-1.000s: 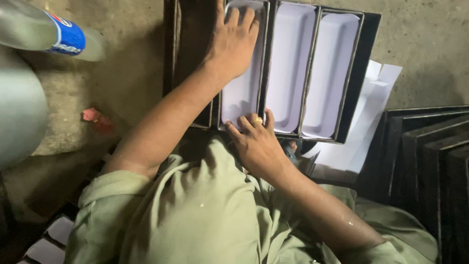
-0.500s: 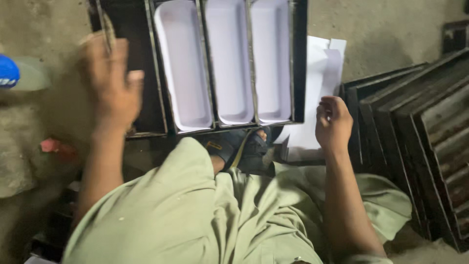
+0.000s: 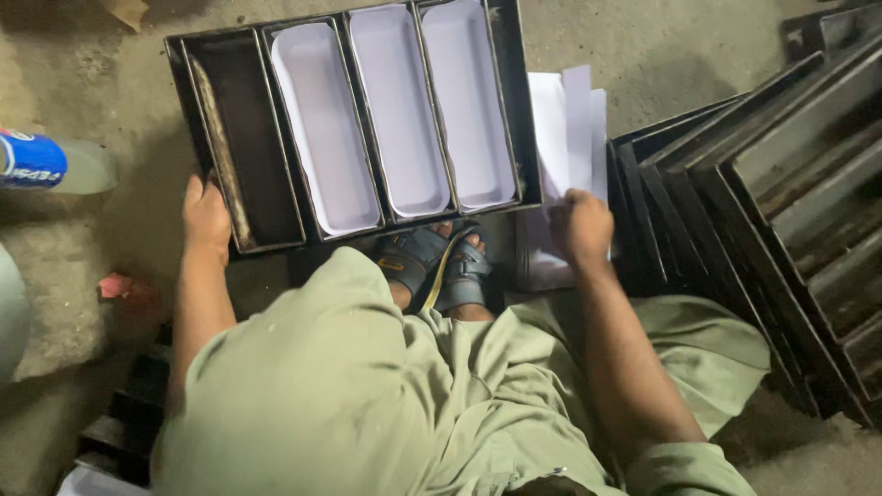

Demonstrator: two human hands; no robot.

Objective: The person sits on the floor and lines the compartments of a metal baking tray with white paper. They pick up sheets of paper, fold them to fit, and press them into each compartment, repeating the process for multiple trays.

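The left hand (image 3: 206, 216) curls on the near-left corner of the black four-slot metal baking tray (image 3: 354, 119), upper centre, steadying it; the right hand (image 3: 581, 227) pinches white paper sheets (image 3: 565, 124) beside it.

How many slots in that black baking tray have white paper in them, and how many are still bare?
Paper-lined slots: 3
Bare slots: 1
Total slots in the black tray: 4

The left hand grips the tray's near corner by the bare slot; the right hand is on the stack of white paper sheets.
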